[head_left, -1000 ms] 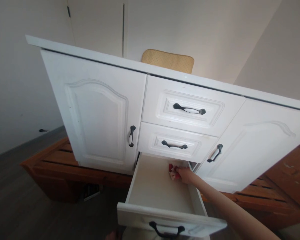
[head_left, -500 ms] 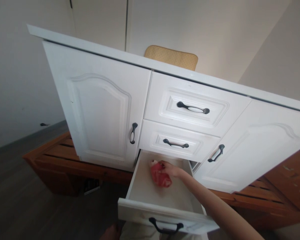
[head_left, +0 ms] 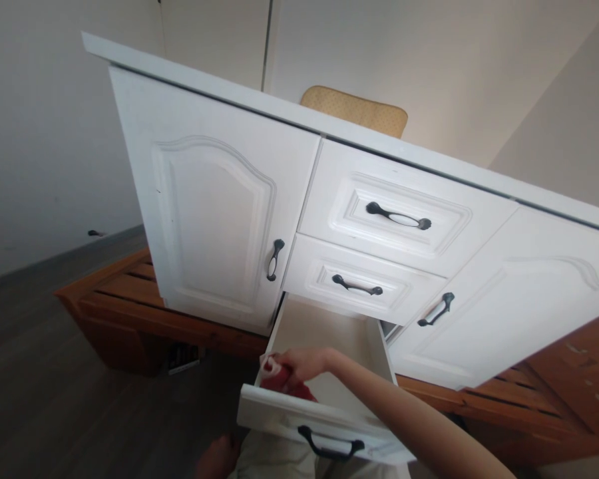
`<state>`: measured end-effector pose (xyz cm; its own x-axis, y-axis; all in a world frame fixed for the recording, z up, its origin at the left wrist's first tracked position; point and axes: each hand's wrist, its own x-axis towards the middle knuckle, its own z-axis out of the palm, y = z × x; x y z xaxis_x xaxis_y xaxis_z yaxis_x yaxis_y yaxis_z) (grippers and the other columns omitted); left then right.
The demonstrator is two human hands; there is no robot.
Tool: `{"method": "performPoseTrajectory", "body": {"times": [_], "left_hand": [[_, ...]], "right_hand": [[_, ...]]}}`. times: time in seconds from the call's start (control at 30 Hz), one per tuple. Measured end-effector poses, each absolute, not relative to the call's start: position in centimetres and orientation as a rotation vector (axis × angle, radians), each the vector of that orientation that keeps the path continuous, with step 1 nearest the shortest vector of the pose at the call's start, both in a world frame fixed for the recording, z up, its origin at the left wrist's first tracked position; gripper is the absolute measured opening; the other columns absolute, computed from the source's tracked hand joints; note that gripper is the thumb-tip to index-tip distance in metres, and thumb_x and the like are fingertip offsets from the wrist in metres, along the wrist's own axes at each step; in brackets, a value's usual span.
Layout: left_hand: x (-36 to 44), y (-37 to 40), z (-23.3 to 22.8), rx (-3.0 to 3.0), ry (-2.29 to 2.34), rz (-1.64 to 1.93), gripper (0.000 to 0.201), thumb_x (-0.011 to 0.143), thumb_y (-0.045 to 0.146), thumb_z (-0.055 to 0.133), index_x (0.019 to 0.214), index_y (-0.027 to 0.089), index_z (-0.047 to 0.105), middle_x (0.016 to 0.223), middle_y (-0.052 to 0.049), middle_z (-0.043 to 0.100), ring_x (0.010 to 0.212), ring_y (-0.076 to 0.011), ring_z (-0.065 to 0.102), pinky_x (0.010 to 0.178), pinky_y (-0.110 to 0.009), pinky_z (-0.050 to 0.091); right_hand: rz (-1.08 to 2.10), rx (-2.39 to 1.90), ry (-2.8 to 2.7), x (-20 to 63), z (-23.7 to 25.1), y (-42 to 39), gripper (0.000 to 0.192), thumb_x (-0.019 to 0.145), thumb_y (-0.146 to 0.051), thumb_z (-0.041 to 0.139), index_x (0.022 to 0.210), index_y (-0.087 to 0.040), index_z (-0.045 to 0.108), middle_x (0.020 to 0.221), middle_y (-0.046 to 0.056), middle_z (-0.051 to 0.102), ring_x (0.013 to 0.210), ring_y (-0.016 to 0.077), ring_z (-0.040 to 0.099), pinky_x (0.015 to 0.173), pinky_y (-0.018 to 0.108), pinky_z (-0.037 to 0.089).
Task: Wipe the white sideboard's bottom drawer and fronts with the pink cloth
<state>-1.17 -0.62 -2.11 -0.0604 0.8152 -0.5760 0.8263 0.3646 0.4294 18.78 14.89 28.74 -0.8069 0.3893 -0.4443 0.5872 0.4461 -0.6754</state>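
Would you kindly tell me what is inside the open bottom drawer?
Inside the open bottom drawer, the right hand grips a red cloth near the front-left corner. The drawer front hides the cloth's lower part and the floor beneath it.

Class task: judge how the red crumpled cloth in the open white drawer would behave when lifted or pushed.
The red crumpled cloth is bunched under the right hand, so it is probably soft and floppy. One hand moves it, so it is likely light. Being shapeless, it should not roll on the white drawer floor.

You are in a home room, white panelled wooden sideboard (head_left: 219, 199) with dark metal handles, bare slatted orange-brown wooden bed frame (head_left: 130, 313) behind it, grey wood-look floor (head_left: 54, 412), plain pale walls (head_left: 40, 133)
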Motion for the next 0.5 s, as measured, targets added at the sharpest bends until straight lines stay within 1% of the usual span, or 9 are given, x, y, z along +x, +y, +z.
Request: {"method": "performPoseTrajectory", "body": {"times": [0.07, 0.13, 0.27, 0.37, 0.5], "left_hand": [[-1.1, -0.6, -2.3, 1.429, 1.853, -0.009, 0.044, 0.099, 0.026, 0.034, 0.108, 0.018, 0.076, 0.116, -0.017, 0.078, 0.113, -0.0287, 0.073, 0.087, -0.037, 0.055], [-1.1, -0.5, -2.3, 1.433, 1.859, -0.004, 0.043, 0.099, 0.026, 0.034, 0.107, 0.017, 0.076, 0.115, -0.017, 0.079, 0.113, -0.0286, 0.073, 0.086, -0.036, 0.055], [-1.2, -0.6, -2.2, 1.439, 1.866, -0.016, 0.042, 0.099, 0.025, 0.036, 0.108, 0.015, 0.076, 0.115, -0.018, 0.078, 0.114, -0.0282, 0.073, 0.087, -0.035, 0.055], [-1.2, -0.7, -2.0, 1.443, 1.862, -0.018, 0.043, 0.1, 0.028, 0.035, 0.108, 0.016, 0.075, 0.117, -0.018, 0.078, 0.114, -0.028, 0.073, 0.086, -0.035, 0.055], [-1.2, -0.7, -2.0, 1.432, 1.837, 0.002, 0.043, 0.1, 0.03, 0.035, 0.108, 0.016, 0.075, 0.115, -0.018, 0.078, 0.113, -0.0292, 0.073, 0.086, -0.036, 0.054]], "right_hand": [[-1.141, 0.704, 2.504, 18.7, 29.4, 13.3, 0.044, 0.066, -0.014, 0.067, 0.11, -0.018, 0.066, 0.098, 0.003, 0.069, 0.085, 0.0192, 0.062, 0.076, 0.028, 0.049], [-1.062, 0.73, 2.493, 19.4, 29.8, 12.4, 0.043, 0.07, -0.018, 0.065, 0.113, -0.017, 0.065, 0.099, 0.004, 0.068, 0.083, 0.0189, 0.06, 0.074, 0.028, 0.048], [-1.11, 0.843, 2.347, 24.6, 30.1, 12.1, 0.039, 0.072, -0.026, 0.068, 0.11, -0.018, 0.068, 0.096, 0.002, 0.069, 0.081, 0.0182, 0.06, 0.071, 0.027, 0.046], [-1.143, 0.963, 2.176, 30.8, 30.2, 11.4, 0.04, 0.068, -0.022, 0.068, 0.108, -0.021, 0.072, 0.092, 0.0, 0.071, 0.079, 0.0183, 0.061, 0.068, 0.027, 0.045], [-0.953, 1.133, 1.967, 36.5, 31.4, 9.5, 0.039, 0.063, -0.014, 0.063, 0.099, -0.021, 0.077, 0.079, 0.0, 0.073, 0.071, 0.0197, 0.061, 0.062, 0.028, 0.043]]}}
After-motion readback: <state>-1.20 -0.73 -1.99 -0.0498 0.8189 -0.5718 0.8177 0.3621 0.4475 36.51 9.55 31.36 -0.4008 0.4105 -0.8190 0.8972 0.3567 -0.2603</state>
